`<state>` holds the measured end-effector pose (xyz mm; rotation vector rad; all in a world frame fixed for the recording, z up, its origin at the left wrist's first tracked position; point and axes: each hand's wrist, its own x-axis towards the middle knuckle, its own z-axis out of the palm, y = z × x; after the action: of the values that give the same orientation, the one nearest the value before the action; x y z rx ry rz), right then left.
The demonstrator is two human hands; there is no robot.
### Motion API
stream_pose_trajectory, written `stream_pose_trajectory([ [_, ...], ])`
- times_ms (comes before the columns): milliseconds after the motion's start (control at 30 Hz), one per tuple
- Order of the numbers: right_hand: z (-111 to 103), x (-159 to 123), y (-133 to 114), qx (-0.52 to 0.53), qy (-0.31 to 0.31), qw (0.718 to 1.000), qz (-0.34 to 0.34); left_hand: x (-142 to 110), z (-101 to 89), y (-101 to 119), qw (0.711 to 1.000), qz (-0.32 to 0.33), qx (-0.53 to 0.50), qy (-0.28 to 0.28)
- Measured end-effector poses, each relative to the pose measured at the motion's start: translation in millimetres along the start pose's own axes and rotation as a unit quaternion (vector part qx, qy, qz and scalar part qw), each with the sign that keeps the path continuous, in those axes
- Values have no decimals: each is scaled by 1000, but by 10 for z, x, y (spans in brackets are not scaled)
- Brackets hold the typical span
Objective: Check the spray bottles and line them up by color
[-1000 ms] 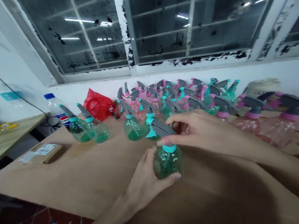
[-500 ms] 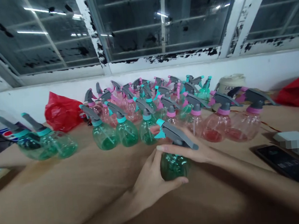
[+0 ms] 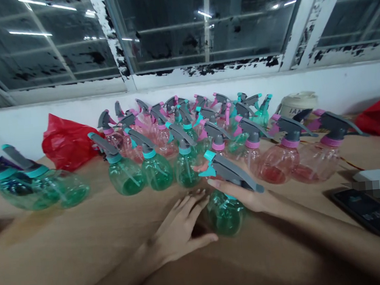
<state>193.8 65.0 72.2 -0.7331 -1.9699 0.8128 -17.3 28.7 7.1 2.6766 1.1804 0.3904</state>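
Note:
A green spray bottle (image 3: 228, 216) with a grey and turquoise trigger head stands at the middle front of the table. My right hand (image 3: 237, 193) is closed around its neck, just under the trigger head; some of those fingers are hidden behind it. Just left of the bottle is my left hand (image 3: 184, 227), palm down, fingers stretched out and thumb apart, holding nothing. Behind the hands runs a row of spray bottles, among them a green one (image 3: 157, 172) with a turquoise collar and a pink one (image 3: 280, 163) with a pink collar.
More spray bottles crowd towards the wall, and two green ones (image 3: 36, 191) stand at the left. Red plastic bags (image 3: 70, 142) lie at both sides. A whitish tub (image 3: 298, 104) sits at the back right. A phone (image 3: 362, 205) and a white box (image 3: 376, 177) lie at the right.
My left hand has let go of the bottle's body and drawn off to the left, its fingers opening out. My right hand keeps its hold at the neck. The view has shifted slightly.

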Motion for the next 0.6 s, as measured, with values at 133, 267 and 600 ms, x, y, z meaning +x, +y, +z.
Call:
stream_pose_trajectory([
  [133,4,12,-10,11,-8,1000,-10,6,73,4,999,4,29,-12],
  [267,12,11,8,13,-21,1000,7,3,131,-16,999,16,43,-6],
  [600,38,19,-48,50,1,999,5,-2,76,27,998,-2,61,-17],
])
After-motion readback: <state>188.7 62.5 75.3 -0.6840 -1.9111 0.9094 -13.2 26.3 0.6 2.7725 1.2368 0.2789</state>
